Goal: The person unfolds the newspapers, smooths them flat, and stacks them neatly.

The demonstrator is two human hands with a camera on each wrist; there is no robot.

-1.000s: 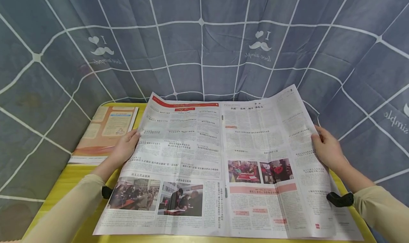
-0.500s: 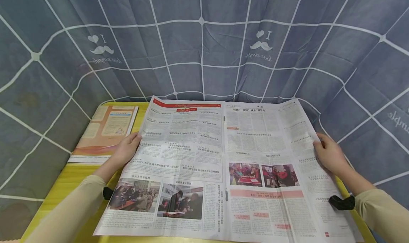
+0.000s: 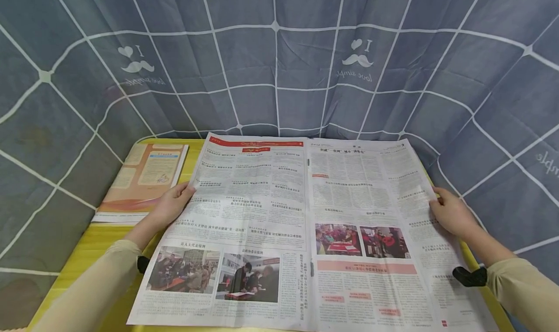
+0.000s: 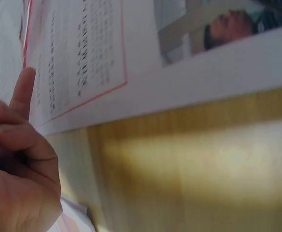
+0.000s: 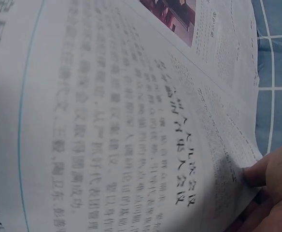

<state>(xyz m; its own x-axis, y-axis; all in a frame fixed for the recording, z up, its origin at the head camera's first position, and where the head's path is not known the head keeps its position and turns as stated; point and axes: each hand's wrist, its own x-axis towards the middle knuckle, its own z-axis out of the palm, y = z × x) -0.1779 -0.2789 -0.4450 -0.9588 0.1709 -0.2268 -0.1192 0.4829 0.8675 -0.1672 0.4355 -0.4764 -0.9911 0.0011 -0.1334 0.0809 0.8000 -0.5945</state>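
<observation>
An open newspaper [image 3: 279,215] spreads wide before me, with printed columns, a red banner at its upper left and several colour photos. My left hand [image 3: 168,208] grips its left edge; in the left wrist view the fingers [image 4: 22,96] curl at the sheet and part of them lies beneath it. On the opposite side my right hand [image 3: 454,218] pinches the right edge, thumb on top, as the right wrist view shows, with the other fingers behind the paper. The pages lie nearly flat, with a vertical centre fold.
Under the paper is a yellow table [image 3: 83,264]. At its back left lies a booklet [image 3: 144,181] with an orange-pink cover, close to my left forearm. A grey-blue curtain [image 3: 301,70] with white grid lines hangs around the back and sides.
The newspaper's right page has come down from a raised, curved position and now lies flatter, its top right corner lower. My right hand has moved slightly down and right, still holding the edge.
</observation>
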